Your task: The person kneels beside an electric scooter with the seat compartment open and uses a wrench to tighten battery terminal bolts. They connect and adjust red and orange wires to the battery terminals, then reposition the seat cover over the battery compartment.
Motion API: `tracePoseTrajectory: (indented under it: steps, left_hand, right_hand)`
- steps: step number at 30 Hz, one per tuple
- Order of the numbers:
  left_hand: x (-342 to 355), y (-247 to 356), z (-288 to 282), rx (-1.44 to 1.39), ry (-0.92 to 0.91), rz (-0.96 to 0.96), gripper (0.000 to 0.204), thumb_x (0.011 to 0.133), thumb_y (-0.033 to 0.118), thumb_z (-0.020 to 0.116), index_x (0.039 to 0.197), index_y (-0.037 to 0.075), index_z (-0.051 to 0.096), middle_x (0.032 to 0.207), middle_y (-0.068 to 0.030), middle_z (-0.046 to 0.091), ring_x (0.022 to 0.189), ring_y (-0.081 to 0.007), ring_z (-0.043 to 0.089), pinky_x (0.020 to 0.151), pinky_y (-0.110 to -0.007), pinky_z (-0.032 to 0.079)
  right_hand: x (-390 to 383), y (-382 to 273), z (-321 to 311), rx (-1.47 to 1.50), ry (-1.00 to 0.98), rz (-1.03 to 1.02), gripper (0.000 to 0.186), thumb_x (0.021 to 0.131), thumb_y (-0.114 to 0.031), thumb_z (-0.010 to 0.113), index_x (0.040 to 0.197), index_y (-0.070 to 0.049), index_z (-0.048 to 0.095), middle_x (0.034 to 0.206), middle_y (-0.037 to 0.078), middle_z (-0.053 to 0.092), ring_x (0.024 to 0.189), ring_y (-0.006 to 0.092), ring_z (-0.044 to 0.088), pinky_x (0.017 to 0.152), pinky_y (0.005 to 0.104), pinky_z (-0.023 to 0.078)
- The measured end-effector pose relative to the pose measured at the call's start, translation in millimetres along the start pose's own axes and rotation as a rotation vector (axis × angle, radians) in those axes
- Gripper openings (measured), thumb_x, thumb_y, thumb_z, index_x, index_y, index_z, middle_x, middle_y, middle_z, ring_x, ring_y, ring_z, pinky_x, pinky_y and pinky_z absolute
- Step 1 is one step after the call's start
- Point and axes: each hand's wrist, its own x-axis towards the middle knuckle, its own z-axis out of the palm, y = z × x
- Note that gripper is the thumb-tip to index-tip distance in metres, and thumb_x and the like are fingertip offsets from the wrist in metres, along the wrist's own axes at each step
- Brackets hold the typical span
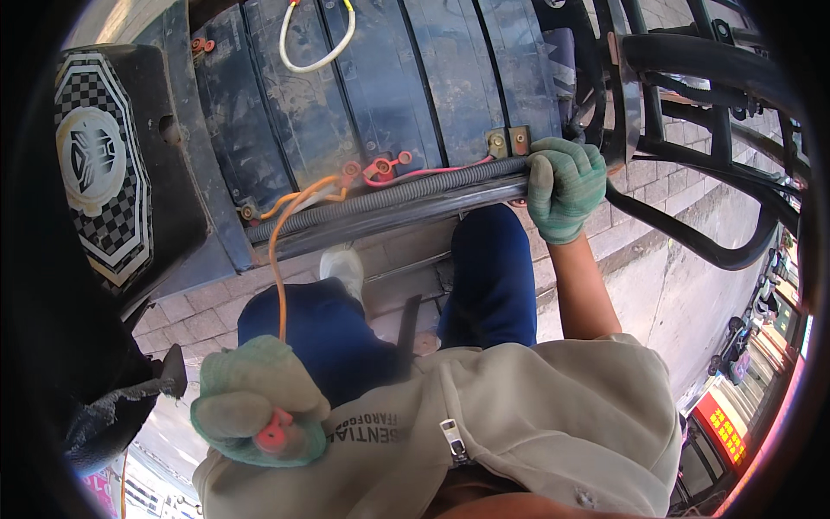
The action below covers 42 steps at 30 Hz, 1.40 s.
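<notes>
- While the person leaned over the work, the left hand (259, 402), in a green knit glove, sat nearest the camera, close against the beige zip jacket (519, 415). Its fingers were curled shut, pinching a red ring terminal (275, 430) on the end of an orange wire (278, 259), apparently to keep the loose lead pulled taut and away from the other contacts.
- That orange wire ran up from the fist, past the knees in blue trousers (493, 277), to the lower edge of the battery pack (363, 86).
- Farther off, the right hand (564, 186), gloved the same way, was wrapped tight around the black corrugated conduit (389, 197) and the frame tube (380, 221) at the pack's lower right corner, seemingly bracing the body or steadying the frame.
- More red terminals (385, 166) and a red wire lay along that same lower edge; a white loop of cable (316, 43) hung at the top edge.
- Where the orange wire ended on the pack could not be made out, since the conduit covered it.
- A black seat (112, 173) with a checkered emblem was cut off at the left, and the black rack tubing (709, 69) at the right ran out of view.
</notes>
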Motion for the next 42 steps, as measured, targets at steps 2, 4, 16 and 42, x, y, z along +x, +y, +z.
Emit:
tracePoseTrajectory:
  steps: [2, 4, 16, 42]
  left_hand:
    - [-3, 1, 3, -0.018, 0.108, -0.022, 0.026, 0.090, 0.010, 0.076, 0.087, 0.002, 0.052, 0.068, -0.0124, 0.060, 0.043, -0.0124, 0.053, 0.038, -0.025, 0.042]
    - [-7, 1, 4, 0.024, 0.192, -0.021, 0.028, 0.091, 0.012, 0.075, 0.083, 0.004, 0.049, 0.067, -0.0125, 0.059, 0.042, -0.0117, 0.051, 0.036, -0.025, 0.040]
    - [8, 50, -28, -0.091, -0.033, -1.210, 0.065, 0.105, 0.033, 0.062, 0.150, -0.008, 0.039, 0.085, -0.0048, 0.063, 0.059, -0.0045, 0.044, 0.054, -0.018, 0.034]
    - [-14, -17, 22, 0.832, -1.256, -0.722, 0.029, 0.092, 0.024, 0.065, 0.118, 0.013, 0.066, 0.083, -0.0075, 0.064, 0.076, -0.0258, 0.067, 0.061, -0.038, 0.054]
  right_hand:
    - [0, -1, -3, -0.017, -0.012, 0.016, 0.006, 0.090, -0.014, 0.068, 0.094, -0.013, 0.073, 0.092, 0.003, 0.074, 0.075, 0.0243, 0.060, 0.069, 0.0365, 0.048]
    - [2, -6, -5, -0.004, -0.047, 0.067, 0.013, 0.090, -0.013, 0.068, 0.100, -0.011, 0.076, 0.095, 0.003, 0.076, 0.073, 0.0240, 0.060, 0.070, 0.0358, 0.048]
    - [5, -16, -2, 0.032, -0.090, 0.120, 0.017, 0.097, -0.010, 0.062, 0.099, -0.007, 0.079, 0.097, 0.005, 0.079, 0.077, 0.0194, 0.065, 0.077, 0.0310, 0.048]
    - [5, 14, -18, 0.157, -0.479, -0.078, 0.042, 0.104, -0.019, 0.039, 0.107, 0.008, 0.072, 0.110, 0.024, 0.075, 0.085, 0.0316, 0.076, 0.070, 0.0339, 0.060]
